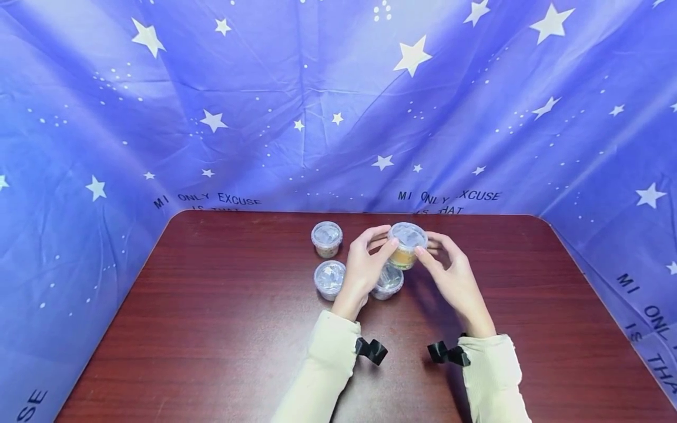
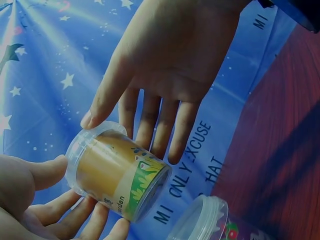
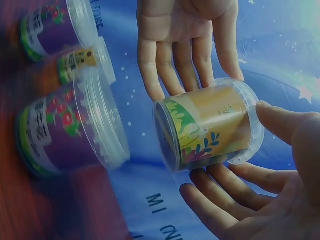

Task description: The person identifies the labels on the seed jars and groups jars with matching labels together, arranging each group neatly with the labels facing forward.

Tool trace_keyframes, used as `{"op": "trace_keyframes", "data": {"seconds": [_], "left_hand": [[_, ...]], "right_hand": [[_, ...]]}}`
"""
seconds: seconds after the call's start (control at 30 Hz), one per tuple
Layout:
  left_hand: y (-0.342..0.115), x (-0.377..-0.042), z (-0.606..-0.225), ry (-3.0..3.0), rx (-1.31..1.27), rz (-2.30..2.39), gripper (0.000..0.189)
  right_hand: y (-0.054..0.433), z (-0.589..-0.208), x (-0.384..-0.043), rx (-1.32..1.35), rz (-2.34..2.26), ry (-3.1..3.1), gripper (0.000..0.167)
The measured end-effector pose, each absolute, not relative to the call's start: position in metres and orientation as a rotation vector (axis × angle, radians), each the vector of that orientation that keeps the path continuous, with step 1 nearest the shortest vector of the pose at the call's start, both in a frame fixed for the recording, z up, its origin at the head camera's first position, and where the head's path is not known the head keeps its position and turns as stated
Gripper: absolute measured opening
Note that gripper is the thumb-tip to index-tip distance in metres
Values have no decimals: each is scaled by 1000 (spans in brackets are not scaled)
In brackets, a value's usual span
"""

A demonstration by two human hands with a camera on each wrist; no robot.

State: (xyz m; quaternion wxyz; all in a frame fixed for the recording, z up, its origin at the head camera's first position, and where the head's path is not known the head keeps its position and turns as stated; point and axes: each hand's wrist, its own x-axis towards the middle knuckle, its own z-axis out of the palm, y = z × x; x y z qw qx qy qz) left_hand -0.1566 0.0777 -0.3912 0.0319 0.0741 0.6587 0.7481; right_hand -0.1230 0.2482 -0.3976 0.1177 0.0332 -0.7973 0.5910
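Note:
Both hands hold a small clear-lidded plastic tub (image 1: 406, 257) above the wooden table, lid upward. Its label is yellow-orange, with green leaves and a blue sprig near the base in the right wrist view (image 3: 212, 127). My left hand (image 1: 365, 264) grips its left side, thumb at the lid's rim and fingers along the wall. On the other side my right hand (image 1: 455, 276) holds it likewise, thumb close under the rim. Just below the raised tub stands another lidded tub (image 1: 388, 283), partly hidden by the left hand.
Two more lidded tubs, a far one (image 1: 327, 239) and a nearer one (image 1: 329, 279), stand left of the hands. Purple labels show on a large tub (image 3: 65, 125) in the right wrist view. A starry blue cloth (image 1: 296, 147) hangs behind the table (image 1: 211, 329).

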Motion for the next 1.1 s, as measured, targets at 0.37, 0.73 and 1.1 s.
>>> {"op": "trace_keyframes", "data": {"seconds": [0.37,0.73,1.1], "left_hand": [[57,-148,-389,2011,278,2287,37],[34,-143,-388,2066,270,2248,36],[18,-137,-400,2035,191,2301,36]], "right_hand": [[236,-399,-115,164,1795,-2263,36],[218,-402,-116,224,1896,-2189,32],[203,-405,-115,194,1892,-2276,34]]}}
